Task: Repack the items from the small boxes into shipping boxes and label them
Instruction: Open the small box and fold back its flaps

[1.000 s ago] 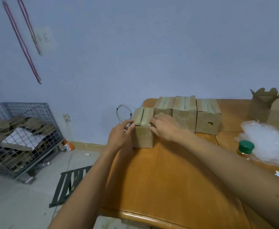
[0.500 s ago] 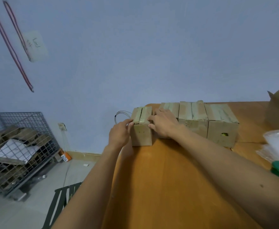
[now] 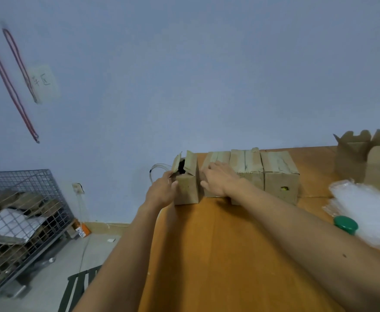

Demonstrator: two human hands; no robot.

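One small box (image 3: 185,188) stands with flaps parted, left hand (image 3: 162,192) pinching its left flap (image 3: 176,164), right hand (image 3: 220,179) spread flat on the taped box (image 3: 218,157) just right of it; emptying it, filling the shipping boxes (image 3: 364,158) far to its right and labelling apparently remain.

Location type: a small packing or storage room. Indicators are taped cardboard boxes (image 3: 279,176) lined up on a wooden table (image 3: 229,255), plastic bags (image 3: 369,210), and a wire cage (image 3: 15,181) holding flattened cardboard (image 3: 38,199).
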